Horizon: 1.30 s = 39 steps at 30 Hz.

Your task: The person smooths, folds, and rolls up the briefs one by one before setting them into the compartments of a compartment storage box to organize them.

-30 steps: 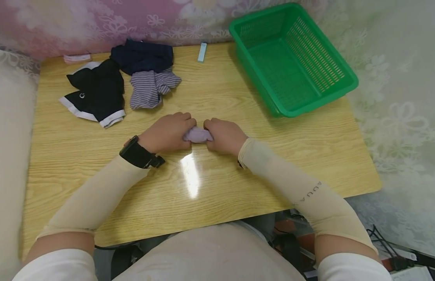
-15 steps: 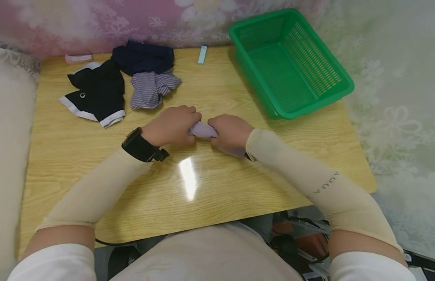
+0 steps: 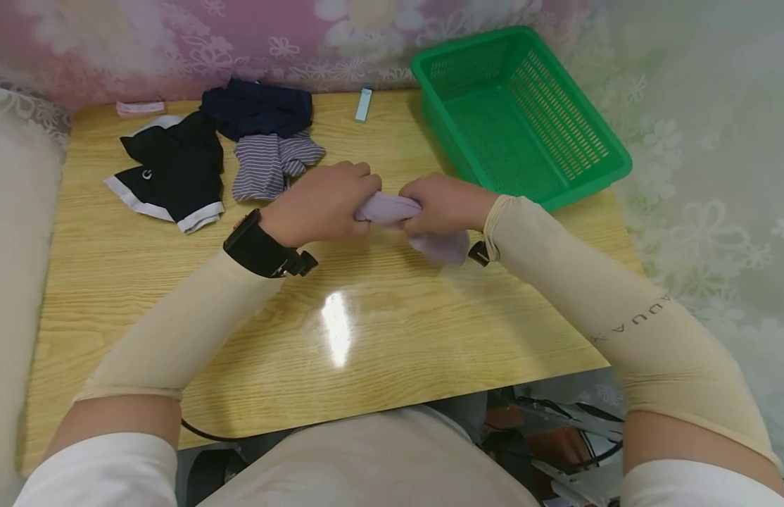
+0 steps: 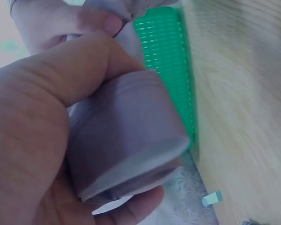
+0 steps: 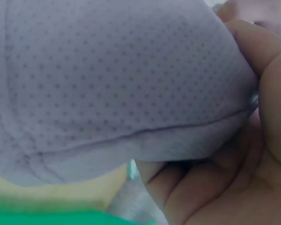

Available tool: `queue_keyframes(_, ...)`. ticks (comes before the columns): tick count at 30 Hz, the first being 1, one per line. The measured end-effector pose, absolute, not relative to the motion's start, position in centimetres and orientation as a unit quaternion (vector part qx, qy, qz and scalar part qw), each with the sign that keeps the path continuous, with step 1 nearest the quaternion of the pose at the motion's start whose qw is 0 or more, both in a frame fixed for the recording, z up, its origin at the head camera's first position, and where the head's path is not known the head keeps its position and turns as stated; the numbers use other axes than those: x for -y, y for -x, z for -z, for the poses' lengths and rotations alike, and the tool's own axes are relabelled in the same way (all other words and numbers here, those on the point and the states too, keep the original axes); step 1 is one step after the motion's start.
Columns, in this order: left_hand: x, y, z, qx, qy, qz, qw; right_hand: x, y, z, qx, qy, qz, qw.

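My left hand (image 3: 329,204) and right hand (image 3: 445,204) hold a lavender garment (image 3: 389,209) above the wooden table in the head view. Fingers and thumb of the left hand grip one end, seen in the left wrist view as a rolled, open-ended fold of lavender cloth (image 4: 126,117). A short way to the right, the right hand pinches the other part, and a loose flap hangs below it. Close up in the right wrist view, the cloth (image 5: 122,79) shows small dots and a stitched seam. Part of it is hidden within the fingers.
A green plastic basket (image 3: 445,134) stands at the table's back right. At the back left lie a black garment with white trim (image 3: 183,165), a navy cloth (image 3: 259,109) and a striped cloth (image 3: 259,167). Small pink (image 3: 141,108) and light blue (image 3: 363,105) pieces lie near the wall.
Both hands have moved away from my body and to the right with the lavender garment, the right hand further. A flap of it now hangs under the right hand.
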State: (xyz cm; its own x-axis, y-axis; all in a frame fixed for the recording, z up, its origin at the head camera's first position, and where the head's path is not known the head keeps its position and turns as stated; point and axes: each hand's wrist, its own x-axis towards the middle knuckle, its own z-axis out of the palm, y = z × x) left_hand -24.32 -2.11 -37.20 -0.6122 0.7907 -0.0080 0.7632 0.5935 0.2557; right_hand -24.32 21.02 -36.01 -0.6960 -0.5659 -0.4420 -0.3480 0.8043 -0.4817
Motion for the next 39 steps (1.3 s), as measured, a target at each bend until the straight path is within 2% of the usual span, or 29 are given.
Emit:
queue_keyframes(9,-0.1,25.6,35.5,-0.898,-0.409,-0.163,0.016,-23.3,26.9,31.0,-0.909,0.261,0.123,0.301)
queue_keyframes(13,-1.6,26.6,34.7,-0.895,-0.405,-0.187,0.005,-24.2,28.1,29.8,-0.901,0.245,0.143,0.328)
queue_keyframes(18,-1.9,26.8,35.3,-0.897,-0.401,-0.182,0.049,-24.4,28.5,31.4,-0.86,0.206,0.209,0.418)
queue_keyframes(21,-1.6,26.8,35.9,-0.9,-0.399,-0.165,0.065,-24.4,28.4,32.5,-0.849,0.2,0.219,0.436)
queue_keyframes(28,-2.3,27.4,35.6,-0.904,-0.394,-0.165,0.024,-25.4,29.5,30.9,-0.893,0.241,0.108,0.365)
queue_keyframes(33,-2.6,27.6,35.9,-0.91,-0.353,-0.218,-0.005,-26.7,31.8,29.1,-0.91,0.24,0.059,0.332)
queue_keyframes(35,-1.9,27.5,36.4,-0.912,-0.332,-0.24,0.001,-27.3,33.1,28.3,-0.918,0.241,0.041,0.313)
queue_keyframes(39,0.5,26.5,37.5,-0.913,-0.295,-0.277,0.044,-29.1,35.8,27.0,-0.938,0.226,-0.004,0.264)
